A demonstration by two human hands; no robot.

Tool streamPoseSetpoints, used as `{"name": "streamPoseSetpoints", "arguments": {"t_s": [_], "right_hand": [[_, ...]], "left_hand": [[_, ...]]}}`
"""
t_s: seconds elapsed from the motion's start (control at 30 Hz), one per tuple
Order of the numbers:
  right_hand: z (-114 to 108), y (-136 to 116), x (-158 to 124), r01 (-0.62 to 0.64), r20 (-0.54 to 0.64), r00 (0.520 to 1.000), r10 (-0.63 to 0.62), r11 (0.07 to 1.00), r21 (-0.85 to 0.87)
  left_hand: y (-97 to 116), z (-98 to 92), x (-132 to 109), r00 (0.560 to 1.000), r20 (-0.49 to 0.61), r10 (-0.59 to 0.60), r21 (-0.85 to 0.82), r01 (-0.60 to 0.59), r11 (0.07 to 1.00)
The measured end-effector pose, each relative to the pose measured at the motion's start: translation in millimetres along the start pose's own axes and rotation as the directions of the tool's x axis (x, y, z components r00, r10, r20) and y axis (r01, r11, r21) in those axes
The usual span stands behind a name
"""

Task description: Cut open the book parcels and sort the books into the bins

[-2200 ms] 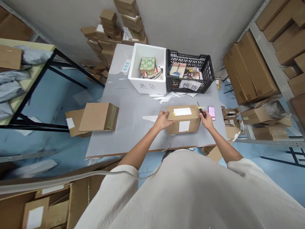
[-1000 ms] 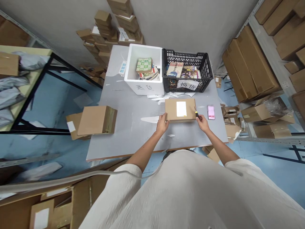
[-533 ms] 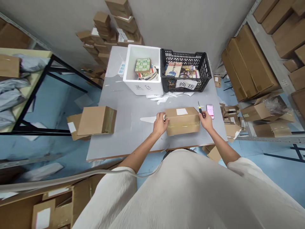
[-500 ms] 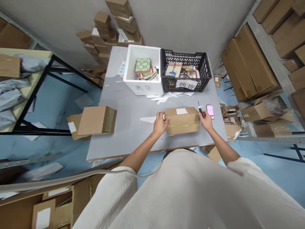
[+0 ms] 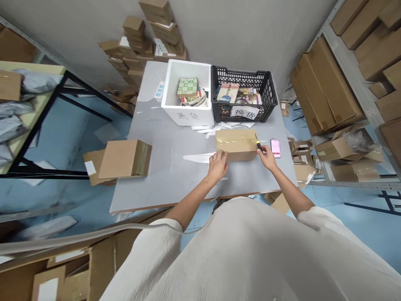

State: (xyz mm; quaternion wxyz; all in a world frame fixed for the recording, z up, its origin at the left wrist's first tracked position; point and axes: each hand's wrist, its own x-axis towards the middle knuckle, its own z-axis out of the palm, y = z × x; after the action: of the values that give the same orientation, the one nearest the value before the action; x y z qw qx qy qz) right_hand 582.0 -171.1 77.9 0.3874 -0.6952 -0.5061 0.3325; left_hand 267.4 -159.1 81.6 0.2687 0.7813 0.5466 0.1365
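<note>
A closed cardboard box (image 5: 237, 142) lies on the grey table, its shiny taped face turned up. My left hand (image 5: 218, 164) grips the near left edge of the box, fingers bent over it. In my right hand (image 5: 267, 158), at the box's right end, is a utility knife (image 5: 259, 146) with a black and yellow handle. The knife points away from me along that end; I cannot tell whether its tip touches the cardboard. A phone (image 5: 275, 148) with a pink screen lies just right of my right hand.
At the table's (image 5: 166, 167) back stand a white foam bin (image 5: 191, 115) and a black plastic crate (image 5: 269, 98), both holding books. Another cardboard box (image 5: 119, 159) sits at the left edge. Paper scraps (image 5: 213, 130) lie before the bins. Shelves (image 5: 336, 54) with cartons rise on the right.
The box has been tipped over, bringing its taped face up and hiding the white label. My left hand has moved from its left end to the near edge. The knife stays in my right hand.
</note>
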Motion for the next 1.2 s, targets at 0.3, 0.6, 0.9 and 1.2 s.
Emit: {"name": "streamPoseSetpoints", "arguments": {"t_s": [0.3,0.6,0.9,1.2], "right_hand": [[-6,-33,17,0.134,0.205,0.973,-0.107,0.983,-0.126],[18,-81,61,0.381,0.494,0.839,-0.226,0.894,-0.238],[57,-97,88,0.534,0.645,0.732,-0.221,0.774,-0.341],[65,-123,87,0.611,0.720,0.686,-0.106,0.621,-0.491]], "left_hand": [[3,3.7,18,1.000,-0.008,0.025,0.009,-0.025,1.000],[-8,13.5,19,0.998,-0.048,-0.030,-0.113,0.025,0.993],[-11,17.7,15,0.999,-0.041,-0.007,-0.124,0.002,0.992],[-12,19.0,12,0.998,-0.053,0.020,-0.002,-0.020,1.000]]}}
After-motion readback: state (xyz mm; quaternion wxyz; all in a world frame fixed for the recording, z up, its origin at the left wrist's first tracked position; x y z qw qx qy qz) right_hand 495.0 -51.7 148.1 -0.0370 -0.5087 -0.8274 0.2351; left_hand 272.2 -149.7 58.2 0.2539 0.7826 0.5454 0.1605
